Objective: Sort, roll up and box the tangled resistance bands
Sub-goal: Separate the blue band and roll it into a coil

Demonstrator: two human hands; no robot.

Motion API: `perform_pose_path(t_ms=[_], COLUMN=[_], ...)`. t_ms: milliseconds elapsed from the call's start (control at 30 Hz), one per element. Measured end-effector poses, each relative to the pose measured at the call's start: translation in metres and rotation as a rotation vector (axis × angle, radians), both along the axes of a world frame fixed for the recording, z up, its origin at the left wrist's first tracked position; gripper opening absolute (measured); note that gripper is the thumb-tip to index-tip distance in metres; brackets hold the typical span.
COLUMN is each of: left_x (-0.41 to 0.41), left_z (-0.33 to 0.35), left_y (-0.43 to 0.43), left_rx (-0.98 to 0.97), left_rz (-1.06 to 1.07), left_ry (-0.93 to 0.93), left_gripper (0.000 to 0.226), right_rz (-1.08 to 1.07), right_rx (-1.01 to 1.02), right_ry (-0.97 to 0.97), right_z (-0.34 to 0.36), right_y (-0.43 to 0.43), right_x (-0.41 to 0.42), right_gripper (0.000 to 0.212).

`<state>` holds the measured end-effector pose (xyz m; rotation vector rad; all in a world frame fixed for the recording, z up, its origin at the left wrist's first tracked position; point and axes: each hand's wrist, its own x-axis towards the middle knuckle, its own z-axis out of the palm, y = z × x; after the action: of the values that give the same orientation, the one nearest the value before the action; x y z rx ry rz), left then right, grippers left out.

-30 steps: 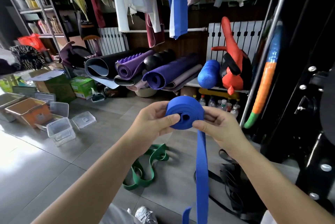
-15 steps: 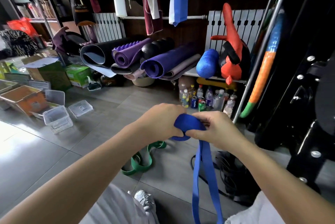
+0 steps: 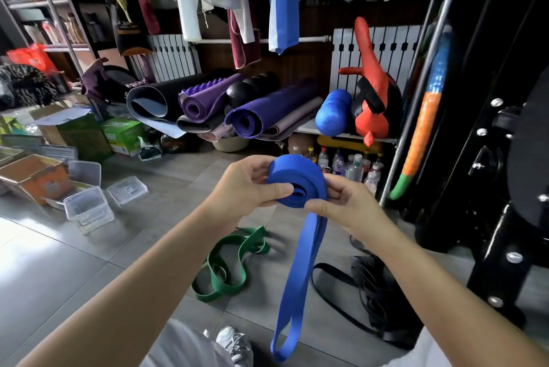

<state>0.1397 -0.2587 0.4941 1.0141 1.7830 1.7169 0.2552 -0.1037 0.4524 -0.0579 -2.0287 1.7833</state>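
The left hand (image 3: pixel 246 185) and right hand (image 3: pixel 347 206) grip the blue band (image 3: pixel 297 176) — green band (image 3: pixel 225 273), black bands (image 3: pixel 371 286) lie below.

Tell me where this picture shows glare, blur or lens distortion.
Head view: glare whitens the floor at lower left; the black frame at right leans, a wide-lens effect; the band, left hand and right hand are sharp.

Both hands hold the blue band (image 3: pixel 297 185) up as a half-wound coil: left hand (image 3: pixel 246 185) grips one side, thumb across its face, right hand (image 3: pixel 346 203) pinches the other. The loose tail hangs down in a loop. On the floor lie a green band (image 3: pixel 225 265) and black bands (image 3: pixel 368 286).
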Motion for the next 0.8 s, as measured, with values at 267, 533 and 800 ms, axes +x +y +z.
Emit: perform_pose_path(t_ms=[267,533,800], left_x=[-0.002,0.004,0.002], left_z=[-0.019,-0.034,-0.013], left_y=[-0.004,0.001,0.007], left_rx=[0.090,0.171,-0.413], left_rz=[-0.064,-0.098,-0.094], left_ry=[-0.288,-0.468,0.648], left_gripper=[0.039,0.043,0.070], right_rz=[0.033,-0.011,-0.031], right_rx=[-0.080,-0.071,0.351], right_ry=[0.024,0.058,-0.159], right_z=[-0.007,-0.014,-0.013], right_y=[0.006,0.005,0.018], right_x=[-0.005,-0.006,0.002], right_gripper=[0.035,0.034,0.021])
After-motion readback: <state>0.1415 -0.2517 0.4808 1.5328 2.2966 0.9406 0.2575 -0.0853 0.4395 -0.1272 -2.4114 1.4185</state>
